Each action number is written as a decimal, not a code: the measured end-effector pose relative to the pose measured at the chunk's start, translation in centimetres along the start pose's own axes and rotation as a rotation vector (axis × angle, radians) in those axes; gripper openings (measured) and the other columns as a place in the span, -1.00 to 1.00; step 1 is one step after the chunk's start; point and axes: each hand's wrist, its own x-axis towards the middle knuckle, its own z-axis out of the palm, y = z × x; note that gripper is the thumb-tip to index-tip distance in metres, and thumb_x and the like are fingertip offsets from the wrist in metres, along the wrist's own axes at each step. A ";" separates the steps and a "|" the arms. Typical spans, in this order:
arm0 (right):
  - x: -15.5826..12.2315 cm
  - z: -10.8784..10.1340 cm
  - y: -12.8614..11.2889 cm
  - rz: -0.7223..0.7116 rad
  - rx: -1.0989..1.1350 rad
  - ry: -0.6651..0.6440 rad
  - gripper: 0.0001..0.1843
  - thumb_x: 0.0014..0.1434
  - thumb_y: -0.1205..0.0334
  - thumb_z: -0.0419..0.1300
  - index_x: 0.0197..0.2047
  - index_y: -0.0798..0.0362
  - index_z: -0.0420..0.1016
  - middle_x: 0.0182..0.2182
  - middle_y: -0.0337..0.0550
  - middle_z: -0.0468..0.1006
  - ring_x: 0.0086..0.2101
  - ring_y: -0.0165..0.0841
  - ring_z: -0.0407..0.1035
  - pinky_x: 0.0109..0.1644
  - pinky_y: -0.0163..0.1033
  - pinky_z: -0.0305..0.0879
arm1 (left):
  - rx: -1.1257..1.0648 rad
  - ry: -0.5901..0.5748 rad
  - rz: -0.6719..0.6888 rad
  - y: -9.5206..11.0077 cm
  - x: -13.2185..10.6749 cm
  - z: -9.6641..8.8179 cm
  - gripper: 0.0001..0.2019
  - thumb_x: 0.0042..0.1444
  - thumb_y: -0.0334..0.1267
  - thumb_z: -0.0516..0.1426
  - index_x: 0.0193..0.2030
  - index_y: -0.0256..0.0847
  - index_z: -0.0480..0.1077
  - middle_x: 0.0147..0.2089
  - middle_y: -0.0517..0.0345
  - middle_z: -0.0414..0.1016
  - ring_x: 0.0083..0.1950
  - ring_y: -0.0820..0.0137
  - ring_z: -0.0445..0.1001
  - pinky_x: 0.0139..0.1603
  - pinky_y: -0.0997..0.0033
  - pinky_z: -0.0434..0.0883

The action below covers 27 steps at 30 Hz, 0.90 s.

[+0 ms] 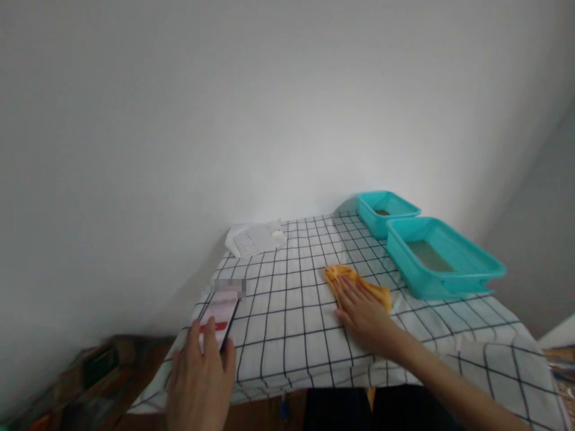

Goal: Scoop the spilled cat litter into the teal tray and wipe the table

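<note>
My right hand [365,315] is pressed over a yellow cloth [377,292] on the table, its fingers laid across the bunched fabric and holding it down. Parts of the cloth stick out beyond the fingertips and to the right. At the left edge of the table, my left hand [201,365] is open, fingers somewhat spread, at the near end of a phone [221,311]. Its fingertips reach over the lit screen, which shows a red bar. The phone lies on the white tablecloth [291,311] with black grid lines.
Two turquoise plastic trays [467,248] [389,203] stand along the right side, one behind the other, each with something brownish inside. A white grated plastic piece [256,238] lies at the back left. A plain wall [287,108] rises behind the table.
</note>
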 end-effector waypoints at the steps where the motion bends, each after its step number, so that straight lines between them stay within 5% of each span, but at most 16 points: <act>1: -0.9 -0.1 -2.3 -0.071 0.045 -0.037 -0.30 0.43 0.02 -0.16 0.49 0.26 0.04 0.46 0.12 -0.01 0.44 -0.12 -0.18 0.48 0.08 -0.15 | -0.008 0.000 0.055 0.5 0.2 0.4 -0.48 0.34 -0.12 -0.12 0.34 -0.34 0.21 0.33 -0.36 0.35 0.40 -0.08 0.28 0.34 -0.19 0.28; 4: -2.4 -0.5 -8.0 -0.269 0.222 -0.116 -0.26 0.44 -0.05 -0.11 0.52 0.19 -0.09 0.47 0.03 -0.10 0.44 -0.16 -0.23 0.49 0.02 -0.18 | -0.066 0.001 0.243 2.6 1.0 1.9 -0.46 0.34 -0.09 -0.08 0.37 -0.33 0.16 0.38 -0.31 0.33 0.38 0.05 0.33 0.30 0.00 0.39; 7: -2.9 -0.8 -9.5 -0.275 0.285 -0.131 -0.26 0.44 -0.08 -0.12 0.52 0.16 -0.06 0.47 0.01 -0.10 0.44 -0.16 -0.21 0.49 -0.02 -0.18 | -0.100 -0.078 0.424 4.3 1.5 3.4 -0.47 0.37 -0.12 -0.11 0.37 -0.35 0.20 0.40 -0.24 0.32 0.41 0.12 0.30 0.34 0.01 0.37; 12: -5.4 -0.1 -1.9 -0.003 0.066 0.080 -0.33 0.44 0.02 -0.09 0.52 0.05 -0.04 0.46 -0.02 -0.01 0.42 -0.13 -0.10 0.45 0.11 -0.02 | 0.030 -0.259 0.565 3.9 1.1 4.1 -0.46 0.39 -0.14 -0.17 0.43 -0.26 0.15 0.46 -0.08 0.23 0.47 0.09 0.19 0.37 -0.25 0.25; 15: -7.5 0.2 3.9 0.134 -0.079 0.207 -0.33 0.44 0.05 -0.14 0.53 0.03 -0.07 0.44 0.01 0.07 0.41 -0.13 -0.03 0.43 0.12 0.02 | 0.052 -0.257 0.591 3.4 0.7 3.9 -0.45 0.39 -0.13 -0.18 0.45 -0.26 0.10 0.47 -0.03 0.19 0.48 0.12 0.17 0.39 -0.22 0.23; 18: -7.5 -0.3 7.3 0.117 -0.130 0.212 -0.34 0.44 0.04 -0.18 0.53 0.06 -0.06 0.44 -0.01 0.08 0.41 -0.17 -0.03 0.45 0.07 0.00 | 0.070 -0.216 0.587 3.4 0.5 3.8 -0.45 0.39 -0.13 -0.17 0.44 -0.28 0.13 0.46 -0.02 0.21 0.47 0.12 0.20 0.40 -0.17 0.22; 22: -3.3 -1.7 6.9 0.113 -0.095 0.075 -0.34 0.43 0.08 -0.17 0.46 0.27 0.12 0.43 0.14 0.09 0.42 -0.11 -0.07 0.46 0.06 -0.04 | 0.062 -0.127 0.583 3.8 0.1 3.9 -0.45 0.38 -0.16 -0.18 0.43 -0.33 0.15 0.44 -0.08 0.26 0.44 0.08 0.25 0.36 -0.15 0.26; 27: 2.4 -1.8 0.9 0.036 0.029 0.004 -0.30 0.44 0.03 -0.16 0.46 0.34 0.05 0.44 0.21 0.04 0.43 -0.11 -0.13 0.47 0.04 -0.11 | 0.039 -0.066 0.605 3.3 -1.8 3.3 -0.38 0.37 -0.21 -0.23 0.54 -0.28 -0.19 0.41 -0.17 0.31 0.37 0.05 0.36 0.31 -0.09 0.29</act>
